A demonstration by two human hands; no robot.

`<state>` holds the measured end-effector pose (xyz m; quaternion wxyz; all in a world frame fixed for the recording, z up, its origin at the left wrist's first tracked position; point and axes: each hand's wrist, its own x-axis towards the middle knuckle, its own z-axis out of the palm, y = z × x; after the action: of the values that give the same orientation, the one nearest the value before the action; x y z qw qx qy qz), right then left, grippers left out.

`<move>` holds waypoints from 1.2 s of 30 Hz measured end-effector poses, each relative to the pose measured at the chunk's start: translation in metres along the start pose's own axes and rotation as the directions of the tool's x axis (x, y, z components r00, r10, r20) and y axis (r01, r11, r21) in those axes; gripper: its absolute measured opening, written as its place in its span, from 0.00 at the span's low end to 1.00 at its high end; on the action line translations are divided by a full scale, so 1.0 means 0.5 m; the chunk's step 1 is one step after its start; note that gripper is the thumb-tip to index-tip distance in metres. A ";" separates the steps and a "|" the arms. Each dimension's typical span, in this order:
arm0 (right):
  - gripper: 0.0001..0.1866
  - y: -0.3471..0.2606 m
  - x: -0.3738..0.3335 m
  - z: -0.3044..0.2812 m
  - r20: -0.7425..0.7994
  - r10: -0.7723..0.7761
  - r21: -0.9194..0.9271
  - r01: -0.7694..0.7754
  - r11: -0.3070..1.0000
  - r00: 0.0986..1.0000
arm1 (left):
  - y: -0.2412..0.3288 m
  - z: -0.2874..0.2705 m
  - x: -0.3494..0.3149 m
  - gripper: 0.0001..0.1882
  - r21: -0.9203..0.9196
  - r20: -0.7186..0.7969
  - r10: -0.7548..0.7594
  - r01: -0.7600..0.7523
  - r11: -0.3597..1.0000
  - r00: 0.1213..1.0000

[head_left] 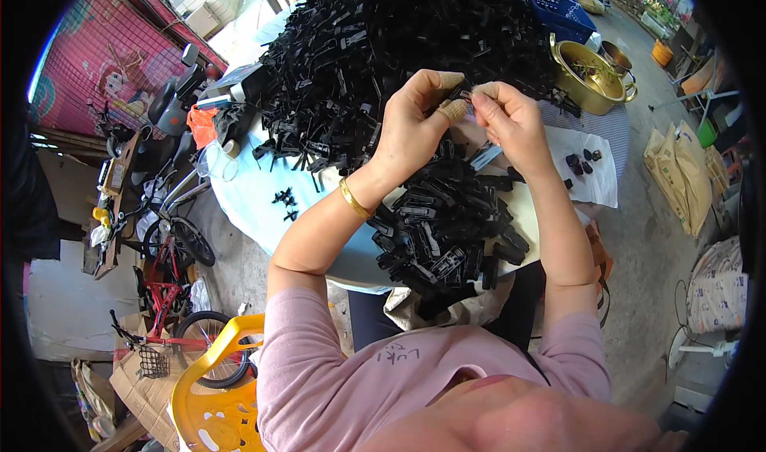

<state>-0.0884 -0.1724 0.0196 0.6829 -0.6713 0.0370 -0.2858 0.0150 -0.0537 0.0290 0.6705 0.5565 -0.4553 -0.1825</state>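
One dark piece, long axis obscured by fingers.

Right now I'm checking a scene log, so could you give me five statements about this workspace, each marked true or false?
1. Tan finger covers show on the left hand and the right hand. True.
2. The gold bracelet circles the right wrist. False: the bracelet circles the left wrist.
3. Small black pieces lie left of the left forearm. True.
4. The gold pot stands left of the big black heap. False: the pot stands to its right.
5. The plastic chair is yellow. True.
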 end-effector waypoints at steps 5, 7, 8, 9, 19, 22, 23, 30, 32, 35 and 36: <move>0.06 -0.006 -0.005 0.008 -0.014 -0.141 -0.215 0.135 0.967 0.990 | 0.011 0.005 -0.005 0.13 0.108 -0.044 0.062 -0.057 0.992 0.997; 0.06 -0.007 -0.008 0.011 -0.013 -0.188 -0.282 0.177 0.943 0.982 | 0.011 0.003 -0.005 0.12 0.135 -0.057 0.071 -0.063 0.989 0.996; 0.06 -0.007 -0.009 0.012 -0.010 -0.235 -0.348 0.217 0.912 0.972 | 0.009 0.002 -0.004 0.11 0.105 -0.056 0.065 -0.058 0.993 0.996; 0.06 -0.005 -0.009 0.012 -0.009 -0.235 -0.346 0.217 0.913 0.972 | 0.008 0.000 -0.005 0.10 0.077 -0.056 0.058 -0.054 0.996 0.997; 0.08 -0.018 -0.016 0.009 0.035 -0.195 -0.381 0.193 0.904 0.980 | 0.014 0.001 -0.007 0.06 0.487 0.009 0.467 -0.412 0.770 0.884; 0.06 -0.010 -0.011 0.004 0.048 -0.219 -0.329 0.223 0.918 0.975 | 0.014 0.000 0.001 0.06 0.597 0.117 0.556 -0.506 0.623 0.823; 0.05 -0.009 -0.009 0.003 0.052 -0.266 -0.283 0.270 0.920 0.963 | 0.009 0.005 0.000 0.08 0.348 0.020 0.389 -0.371 0.861 0.921; 0.08 -0.012 -0.001 -0.016 0.055 -0.452 -0.370 0.439 0.819 0.890 | 0.022 -0.016 0.015 0.15 -0.653 0.146 -0.177 0.229 0.722 0.973; 0.08 -0.013 -0.006 -0.015 0.035 -0.469 -0.323 0.454 0.830 0.882 | 0.015 -0.015 0.015 0.16 -0.681 0.184 -0.230 0.292 0.671 0.956; 0.08 -0.025 -0.016 -0.006 -0.030 -0.397 -0.205 0.383 0.901 0.917 | 0.009 -0.015 0.011 0.18 -0.354 0.202 -0.187 0.250 0.901 0.961; 0.08 -0.030 -0.018 -0.005 -0.073 -0.306 -0.137 0.295 0.946 0.949 | 0.014 -0.013 0.009 0.18 -0.355 0.203 -0.187 0.250 0.901 0.961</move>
<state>-0.1022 -0.1699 0.0303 0.5856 -0.6963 -0.0162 -0.4148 0.0209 -0.0512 0.0373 0.7002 0.4480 -0.3998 -0.3861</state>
